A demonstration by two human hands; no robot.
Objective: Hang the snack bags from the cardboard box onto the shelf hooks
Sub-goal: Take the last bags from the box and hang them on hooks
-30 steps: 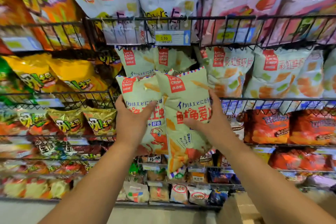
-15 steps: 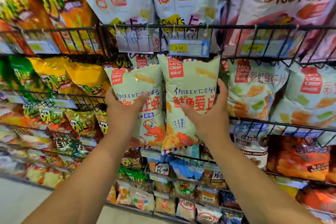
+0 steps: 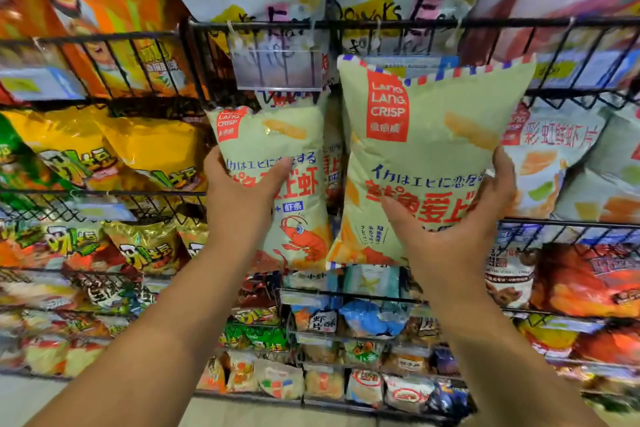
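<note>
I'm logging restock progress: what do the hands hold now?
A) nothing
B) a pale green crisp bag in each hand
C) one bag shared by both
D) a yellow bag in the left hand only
B: the left hand grips the left green bag, the right hand grips the right green bag.

The left snack bag (image 3: 294, 149) and the right snack bag (image 3: 429, 135) are smooth plastic film with a soft, nearly matt sheen. The wire rack (image 3: 398, 24) is black-coated metal, the label holder (image 3: 277, 71) clear glossy plastic. The yellow bags (image 3: 149, 146) are glossier, creased film.
</note>
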